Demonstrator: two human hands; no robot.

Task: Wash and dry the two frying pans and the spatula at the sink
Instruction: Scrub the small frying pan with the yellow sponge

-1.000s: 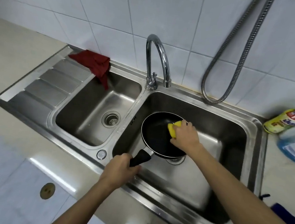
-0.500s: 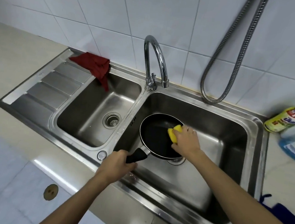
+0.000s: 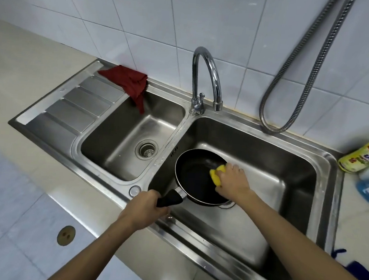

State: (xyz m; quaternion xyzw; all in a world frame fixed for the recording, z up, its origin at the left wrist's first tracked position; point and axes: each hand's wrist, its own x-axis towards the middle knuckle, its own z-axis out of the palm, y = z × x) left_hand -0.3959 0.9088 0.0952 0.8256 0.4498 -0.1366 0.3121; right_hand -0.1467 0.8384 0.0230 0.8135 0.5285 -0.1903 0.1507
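Observation:
A black frying pan (image 3: pixel 193 176) sits tilted in the right basin of the steel sink (image 3: pixel 322 172), over the drain. My left hand (image 3: pixel 144 209) grips its black handle (image 3: pixel 170 199) at the basin's front rim. My right hand (image 3: pixel 233 181) holds a yellow sponge (image 3: pixel 216 174) and presses it against the pan's inner right side. No second pan and no spatula are in view.
The chrome tap (image 3: pixel 206 79) arches over the divider between the basins. A red cloth (image 3: pixel 128 82) hangs over the left basin's back corner. A metal hose (image 3: pixel 294 82) loops down the tiled wall. Detergent bottles (image 3: pixel 363 158) lie on the counter at right.
My right hand with the sponge has shifted slightly across the pan's inner right side. My left hand keeps its grip on the handle. The camera moved a little.

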